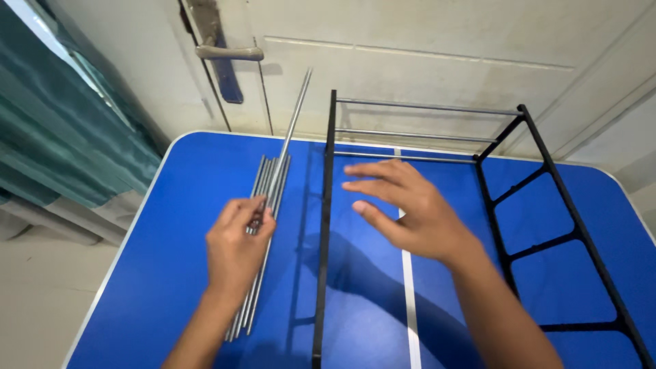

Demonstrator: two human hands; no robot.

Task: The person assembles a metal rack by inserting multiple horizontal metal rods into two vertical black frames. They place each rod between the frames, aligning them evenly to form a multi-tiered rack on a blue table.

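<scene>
On the far left hangs a green curtain, and next to it is a pale door with a grey handle.

A blue desk with a white edge fills most of the view. On its left part lies a bunch of thin silver rods. They lie side by side, and their long way runs from near the person up toward the door.

The left hand is right on top of this bunch. Its fingers are closed on one silver rod. This one rod is tipped up: its low end is in the hand and its far end points up and away, toward the door. The rod leans a little to the right, toward the black frame.

Just right of the rods stands a black metal frame. Its tall black bar is between the two hands. Three silver bars already go across the top of the frame, from the left black bar to the right black side.

The right hand floats over the desk inside the frame. Its fingers are spread wide and hold nothing. They point left, toward the black bar and the lifted rod. The left hand is the one nearer the rods.

A white stripe runs down the desk under the right arm. I see no boxes, labels or signs.
</scene>
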